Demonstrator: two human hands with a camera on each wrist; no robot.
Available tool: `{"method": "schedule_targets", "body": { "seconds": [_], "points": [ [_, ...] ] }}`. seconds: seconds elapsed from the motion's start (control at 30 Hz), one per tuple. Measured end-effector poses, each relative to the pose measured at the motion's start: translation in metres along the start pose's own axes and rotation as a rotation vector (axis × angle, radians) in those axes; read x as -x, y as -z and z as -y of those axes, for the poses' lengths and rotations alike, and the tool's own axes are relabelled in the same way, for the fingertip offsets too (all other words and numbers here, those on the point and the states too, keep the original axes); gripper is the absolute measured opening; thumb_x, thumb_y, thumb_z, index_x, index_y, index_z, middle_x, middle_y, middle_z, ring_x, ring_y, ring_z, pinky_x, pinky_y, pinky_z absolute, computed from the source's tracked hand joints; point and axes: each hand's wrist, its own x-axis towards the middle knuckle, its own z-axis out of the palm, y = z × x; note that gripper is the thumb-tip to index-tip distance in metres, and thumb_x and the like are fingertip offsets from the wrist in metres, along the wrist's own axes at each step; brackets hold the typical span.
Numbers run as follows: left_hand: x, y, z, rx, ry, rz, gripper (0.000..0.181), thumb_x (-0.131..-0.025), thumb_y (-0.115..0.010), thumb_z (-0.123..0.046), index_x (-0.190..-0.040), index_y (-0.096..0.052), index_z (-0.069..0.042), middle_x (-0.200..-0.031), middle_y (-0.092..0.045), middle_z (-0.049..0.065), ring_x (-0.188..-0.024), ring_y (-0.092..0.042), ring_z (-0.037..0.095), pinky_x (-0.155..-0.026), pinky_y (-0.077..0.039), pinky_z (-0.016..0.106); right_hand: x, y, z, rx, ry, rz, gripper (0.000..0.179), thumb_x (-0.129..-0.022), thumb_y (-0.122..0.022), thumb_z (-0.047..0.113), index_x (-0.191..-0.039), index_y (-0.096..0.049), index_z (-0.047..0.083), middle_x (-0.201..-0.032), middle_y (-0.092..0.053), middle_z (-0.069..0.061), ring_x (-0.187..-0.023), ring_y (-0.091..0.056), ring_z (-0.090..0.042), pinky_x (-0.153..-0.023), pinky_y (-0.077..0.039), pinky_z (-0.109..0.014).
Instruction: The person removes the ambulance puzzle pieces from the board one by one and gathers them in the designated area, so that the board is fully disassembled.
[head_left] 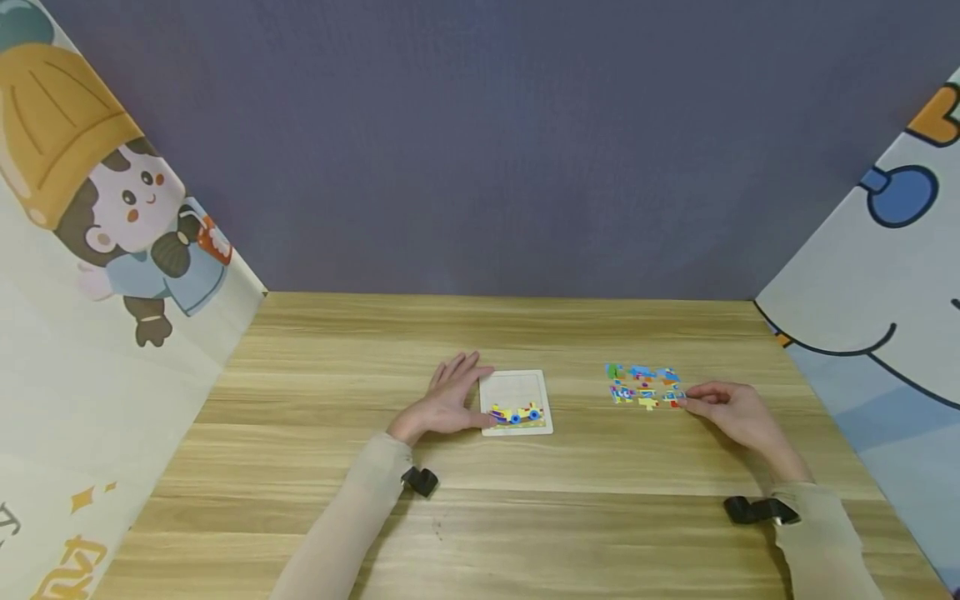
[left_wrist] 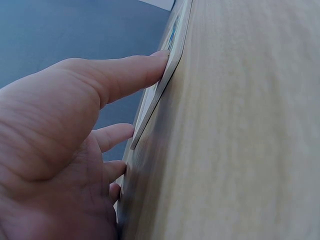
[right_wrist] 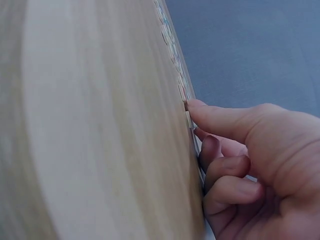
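A white square puzzle board (head_left: 516, 388) lies on the wooden table, its lower part filled with pieces forming a yellow vehicle with blue wheels. My left hand (head_left: 447, 402) rests at the board's left side, fingers spread. Its thumb (left_wrist: 132, 75) lies on the board near the lower left corner, and the index finger touches the edge. To the right, several colourful puzzle pieces (head_left: 642, 385) lie in loose rows. At their right end my right hand (head_left: 738, 419) pinches a small puzzle piece (right_wrist: 188, 119) between thumb and index finger, low at the tabletop; the fingers partly hide it.
The wooden table (head_left: 480, 508) meets a dark blue-grey panel (head_left: 495, 150) at its back edge. Printed white panels with cartoon figures stand on the left (head_left: 90, 350) and right (head_left: 892, 292). A strip of bare tabletop lies between the board and the loose pieces.
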Motion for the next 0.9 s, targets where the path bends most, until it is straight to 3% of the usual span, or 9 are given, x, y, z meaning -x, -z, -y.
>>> {"method": "schedule_targets", "body": {
  "seconds": [0.3, 0.57, 0.9],
  "points": [
    [0.0016, 0.0014, -0.0016, 0.024, 0.000, 0.001, 0.090, -0.090, -0.081, -0.043, -0.165, -0.039, -0.014, -0.181, -0.009, 0.014, -0.168, 0.001, 0.035, -0.135, 0.008, 0.058, 0.0029, 0.0002, 0.0020, -0.015, -0.007, 0.005, 0.047, -0.101, -0.074, 0.043, -0.120, -0.076, 0.000, -0.097, -0.075, -0.002, -0.076, -0.054, -0.005, -0.062, -0.046, -0.024],
    [0.0016, 0.0017, -0.0016, 0.022, 0.003, 0.005, 0.091, -0.090, -0.081, -0.043, -0.165, -0.039, -0.014, -0.181, -0.009, 0.014, -0.168, 0.001, 0.035, -0.135, 0.007, 0.058, 0.0056, -0.0002, 0.0045, -0.079, -0.053, 0.019, 0.047, -0.100, -0.074, 0.042, -0.118, -0.076, -0.002, -0.079, -0.068, 0.004, -0.058, -0.052, -0.008, -0.051, -0.047, -0.028],
    [0.0011, 0.0009, -0.0012, 0.025, -0.003, 0.003, 0.088, -0.091, -0.080, -0.042, -0.164, -0.040, -0.013, -0.181, -0.010, 0.014, -0.168, 0.000, 0.035, -0.135, 0.007, 0.057, 0.0087, 0.0010, 0.0074, -0.075, -0.119, 0.013, 0.055, -0.100, -0.072, 0.046, -0.120, -0.073, -0.005, -0.072, -0.060, 0.009, -0.057, -0.049, -0.009, -0.052, -0.044, -0.029]
  ]
}}
